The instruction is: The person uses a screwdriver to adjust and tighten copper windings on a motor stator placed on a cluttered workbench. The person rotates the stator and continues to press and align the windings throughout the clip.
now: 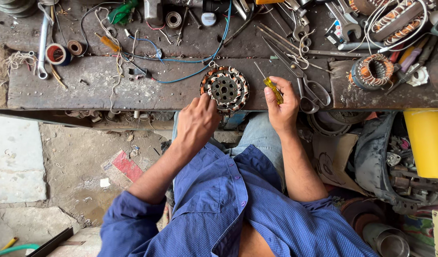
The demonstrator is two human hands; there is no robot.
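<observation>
A round motor stator (225, 88) with copper windings and a metal core lies on the worn workbench (85, 88), near its front edge. My left hand (197, 121) rests against the stator's lower left rim. My right hand (282, 107) is closed around a yellow-handled screwdriver (271, 87), whose thin shaft points up and left, just right of the stator. A blue wire (190, 75) runs from the stator's top toward the back of the bench.
Scissors (307, 85) lie just right of my right hand. A second wound stator (371, 72), wrenches (345, 21), tape rolls (57, 53) and loose wires crowd the bench. A yellow bucket (428, 143) and metal parts stand at the right, on the floor.
</observation>
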